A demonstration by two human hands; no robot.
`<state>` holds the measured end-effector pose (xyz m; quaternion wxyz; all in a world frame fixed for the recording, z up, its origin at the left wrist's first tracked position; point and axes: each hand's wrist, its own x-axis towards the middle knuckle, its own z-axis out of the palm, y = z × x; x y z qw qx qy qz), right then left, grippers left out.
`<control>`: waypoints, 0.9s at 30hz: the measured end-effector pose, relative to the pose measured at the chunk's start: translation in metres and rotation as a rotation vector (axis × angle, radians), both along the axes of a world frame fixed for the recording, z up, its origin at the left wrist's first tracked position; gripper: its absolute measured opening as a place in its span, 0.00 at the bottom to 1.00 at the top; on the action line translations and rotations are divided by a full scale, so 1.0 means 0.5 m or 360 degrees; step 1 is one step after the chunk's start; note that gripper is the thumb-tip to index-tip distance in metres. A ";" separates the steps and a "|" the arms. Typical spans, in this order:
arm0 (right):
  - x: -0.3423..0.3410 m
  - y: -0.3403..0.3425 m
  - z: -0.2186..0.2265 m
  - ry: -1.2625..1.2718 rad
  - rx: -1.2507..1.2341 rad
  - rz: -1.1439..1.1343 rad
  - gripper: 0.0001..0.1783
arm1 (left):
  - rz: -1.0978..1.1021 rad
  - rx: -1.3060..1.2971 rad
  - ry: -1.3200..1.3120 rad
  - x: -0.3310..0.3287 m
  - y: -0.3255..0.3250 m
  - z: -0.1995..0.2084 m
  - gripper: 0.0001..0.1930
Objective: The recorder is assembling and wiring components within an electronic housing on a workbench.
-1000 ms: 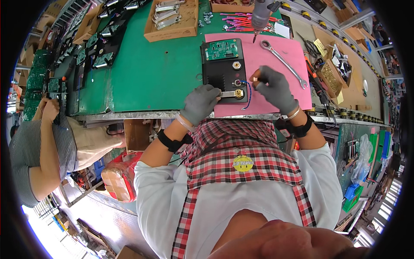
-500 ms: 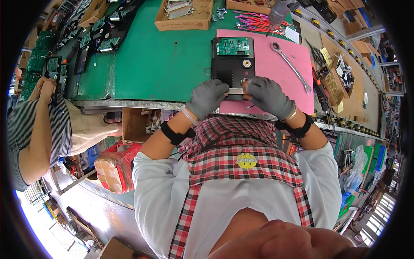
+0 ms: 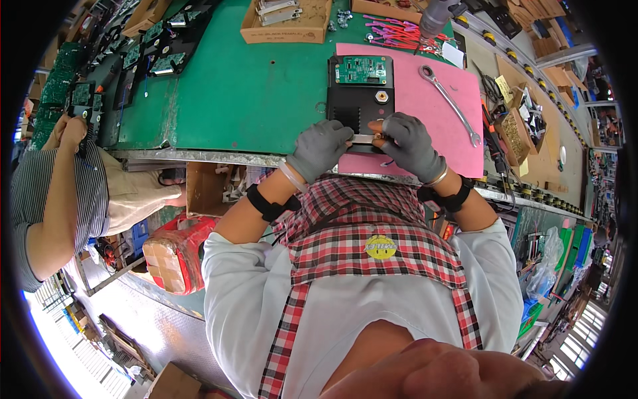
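Head view is showing, nearest the camera, a checked apron over white sleeves, with both forearms reaching up to the near edge of the bench [image 3: 219,120]. Both hands are wearing grey gloves. The left hand [image 3: 318,149] is curling over the left end of a small flat metal strip [image 3: 363,139], its fingers [image 3: 337,135] pressed together and pinching that end. The right hand [image 3: 407,144] is meeting it from the other side, its fingers [image 3: 391,126] bent close and gripping the strip's right end, with one bare fingertip showing at the glove's tip. The strip is lying across the near end of a black panel [image 3: 355,106], which is sitting partly on a pink mat [image 3: 432,116] and partly on the green bench surface. Farther along the panel a brass terminal [image 3: 381,96] is standing, and beyond it a green circuit board [image 3: 359,69] is fixed to the far end. A combination wrench [image 3: 449,102] is lying on the mat, well apart from the hands. At the far edge a cardboard box [image 3: 292,26] is holding metal brackets, beside a bundle of red wires [image 3: 392,34]. At the left, another person's hand [image 3: 70,133] is resting at the bench's edge.
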<state>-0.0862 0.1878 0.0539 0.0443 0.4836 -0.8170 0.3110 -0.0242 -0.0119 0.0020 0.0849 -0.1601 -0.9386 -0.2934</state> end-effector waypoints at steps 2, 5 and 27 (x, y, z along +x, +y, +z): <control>0.001 0.002 -0.003 0.0010 -0.0022 -0.0002 0.17 | 0.0005 0.0007 0.0009 0.000 0.001 0.001 0.07; 0.006 0.007 -0.011 0.0072 -0.0061 -0.0061 0.17 | -0.0002 0.0019 -0.0023 0.001 0.001 0.002 0.07; 0.029 0.035 0.021 0.0154 -0.0117 -0.0497 0.10 | -0.0029 0.0072 -0.0030 -0.001 0.000 0.004 0.06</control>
